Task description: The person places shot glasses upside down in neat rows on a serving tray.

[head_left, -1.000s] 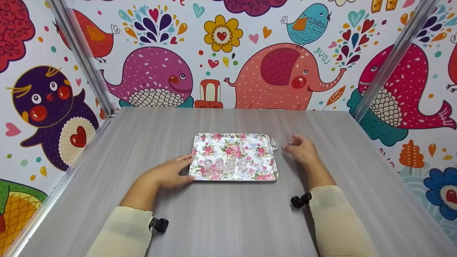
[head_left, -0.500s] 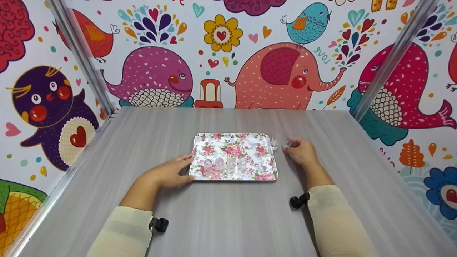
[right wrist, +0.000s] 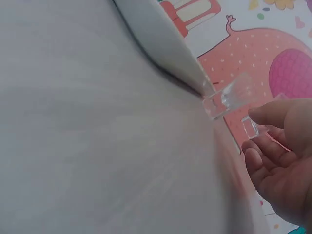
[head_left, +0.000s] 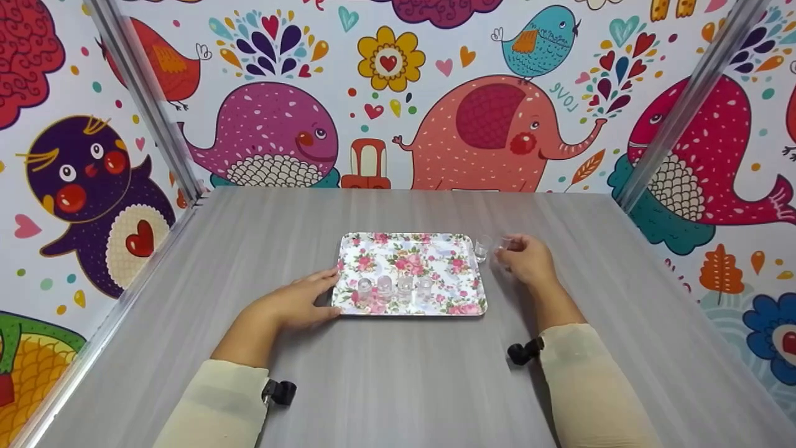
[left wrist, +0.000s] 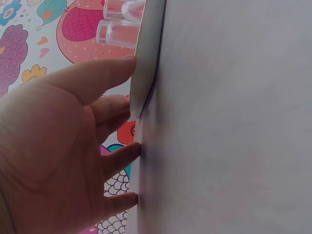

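A floral tray (head_left: 379, 264) lies on the table. My left hand (head_left: 301, 302) touches its left edge with thumb and forefinger in the left wrist view, other fingertips on the table. Several small clear shot glasses (head_left: 405, 288) stand in a row near the tray's front side, apparently upside down. Just past the tray's right edge stands another shot glass (right wrist: 229, 97), wide end up. Beside that one, my right hand (head_left: 527, 260) pinches a shot glass (right wrist: 249, 127) between thumb and fingers, partly hidden by them. Its base shows in the right wrist view, off the table.
The grey wood-grain table (head_left: 398, 373) reaches back to a printed cartoon wall (head_left: 485, 137). Metal posts (head_left: 149, 93) rise at both back corners. A small black camera (head_left: 283, 392) sits on each sleeve.
The right hand shifts slightly toward me, then back, keeping the shot glass pinched. The left hand, tray and other glasses hold their places; the head view shifts a little.
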A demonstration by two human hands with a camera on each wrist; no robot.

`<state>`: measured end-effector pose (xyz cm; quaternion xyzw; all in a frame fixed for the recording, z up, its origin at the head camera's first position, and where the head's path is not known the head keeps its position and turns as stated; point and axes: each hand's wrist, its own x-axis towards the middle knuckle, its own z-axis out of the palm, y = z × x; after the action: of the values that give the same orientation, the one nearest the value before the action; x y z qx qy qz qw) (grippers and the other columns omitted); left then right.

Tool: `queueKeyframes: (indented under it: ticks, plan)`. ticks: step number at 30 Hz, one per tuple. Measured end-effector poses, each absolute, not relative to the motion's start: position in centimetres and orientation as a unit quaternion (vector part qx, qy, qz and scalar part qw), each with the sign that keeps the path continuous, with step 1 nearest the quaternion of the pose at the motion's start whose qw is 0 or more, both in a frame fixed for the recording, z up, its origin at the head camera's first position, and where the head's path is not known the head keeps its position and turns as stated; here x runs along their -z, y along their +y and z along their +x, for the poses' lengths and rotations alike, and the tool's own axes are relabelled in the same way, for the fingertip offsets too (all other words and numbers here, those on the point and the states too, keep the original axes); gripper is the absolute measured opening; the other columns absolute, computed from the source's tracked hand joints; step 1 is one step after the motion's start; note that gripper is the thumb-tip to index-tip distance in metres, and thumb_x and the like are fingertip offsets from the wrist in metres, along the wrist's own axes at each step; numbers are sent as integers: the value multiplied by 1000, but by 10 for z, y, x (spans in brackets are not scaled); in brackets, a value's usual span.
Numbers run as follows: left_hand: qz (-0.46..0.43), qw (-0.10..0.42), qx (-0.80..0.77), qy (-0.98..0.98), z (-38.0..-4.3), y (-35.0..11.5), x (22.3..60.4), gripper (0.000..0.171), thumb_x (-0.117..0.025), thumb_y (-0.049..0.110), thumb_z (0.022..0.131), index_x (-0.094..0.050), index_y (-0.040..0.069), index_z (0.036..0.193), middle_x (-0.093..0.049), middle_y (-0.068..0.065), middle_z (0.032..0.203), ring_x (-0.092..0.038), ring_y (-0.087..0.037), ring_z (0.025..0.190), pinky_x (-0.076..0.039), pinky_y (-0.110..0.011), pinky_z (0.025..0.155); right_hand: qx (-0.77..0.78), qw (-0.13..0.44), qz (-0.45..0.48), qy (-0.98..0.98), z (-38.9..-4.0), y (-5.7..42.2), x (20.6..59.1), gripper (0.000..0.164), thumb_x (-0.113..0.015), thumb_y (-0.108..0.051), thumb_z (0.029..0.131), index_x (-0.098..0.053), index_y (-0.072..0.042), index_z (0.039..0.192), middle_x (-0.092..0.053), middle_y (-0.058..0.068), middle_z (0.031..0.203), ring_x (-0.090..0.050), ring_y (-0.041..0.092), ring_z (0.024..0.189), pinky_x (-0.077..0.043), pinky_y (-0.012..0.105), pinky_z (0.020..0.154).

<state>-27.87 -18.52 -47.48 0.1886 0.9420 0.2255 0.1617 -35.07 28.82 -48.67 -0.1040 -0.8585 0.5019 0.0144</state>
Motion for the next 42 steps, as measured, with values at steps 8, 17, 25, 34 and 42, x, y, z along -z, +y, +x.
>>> queueKeyframes:
  ticks: [8,17,25,34,42]
  plan:
    - [195,159,-231,940,-279,-185,476,81,-68,46,103,-34,12,169,-26,-3,180,-23,-43,166,-21,-67,133,-510,37,-93,-854,-343,283,473,45,-75,-23,100,-64,-10,142,-65,14,134,-66,25,114,-60,27,88]
    - [196,158,-233,939,-280,-185,477,81,-68,46,103,-34,12,169,-27,-4,180,-23,-42,166,-22,-66,133,-482,32,-56,-874,-325,272,455,43,-80,-28,97,-67,-14,135,-69,12,130,-66,27,120,-60,30,98]
    - [190,157,-233,940,-279,-185,476,81,-68,46,103,-34,12,169,-26,-3,180,-23,-41,166,-21,-65,134,-491,33,10,-871,-312,251,443,40,-82,-32,95,-71,-17,131,-71,9,115,-65,25,104,-61,23,81]
    - [198,159,-230,939,-278,-184,473,80,-67,44,104,-34,10,168,-27,-6,179,-24,-42,165,-23,-64,134,-497,52,97,-861,-305,240,439,36,-85,-23,93,-76,-12,127,-74,10,103,-66,23,91,-58,21,73]
    - [197,157,-229,940,-278,-184,472,80,-68,43,103,-35,11,168,-28,-5,179,-25,-42,165,-24,-64,133,-496,44,102,-861,-301,236,436,34,-87,-29,91,-78,-14,121,-70,7,97,-61,23,87,-55,21,68]
